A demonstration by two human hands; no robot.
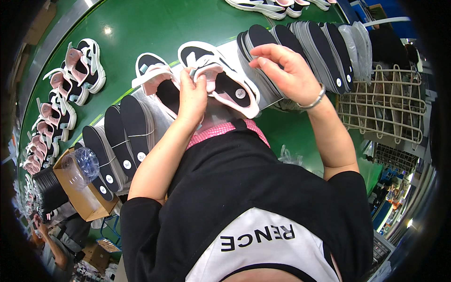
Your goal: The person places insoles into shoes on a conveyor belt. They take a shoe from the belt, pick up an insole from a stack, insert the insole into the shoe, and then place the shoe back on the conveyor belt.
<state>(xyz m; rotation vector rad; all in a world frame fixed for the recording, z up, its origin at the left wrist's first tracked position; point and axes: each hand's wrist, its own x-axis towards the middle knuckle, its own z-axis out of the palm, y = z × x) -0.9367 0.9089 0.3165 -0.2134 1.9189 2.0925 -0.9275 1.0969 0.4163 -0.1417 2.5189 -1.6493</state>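
Note:
A pair of white, black and pink strappy sport sandals lies on the bench edge in front of me, heels towards me. My left hand (pixel 192 97) pinches the pink-lined strap of the right sandal (pixel 251 87) between thumb and fingers. Inside that sandal shows a black footbed with a round white label. The left sandal (pixel 149 66) sits beside it, partly behind my left hand. Above and to the right, my right hand (pixel 292 75) is raised with fingers loosely apart and nothing in it. Just behind it stand stacks of black-topped grey insoles (pixel 319 54).
More insole stacks (pixel 136 117) stand at left, some tied with string. Beside them is a cardboard box (pixel 87 199) with clear plastic. A row of sandals (pixel 91 66) runs along the green bench (pixel 141 28). At right hangs a wire basket (pixel 383 103). Another person (pixel 56 249) works at lower left.

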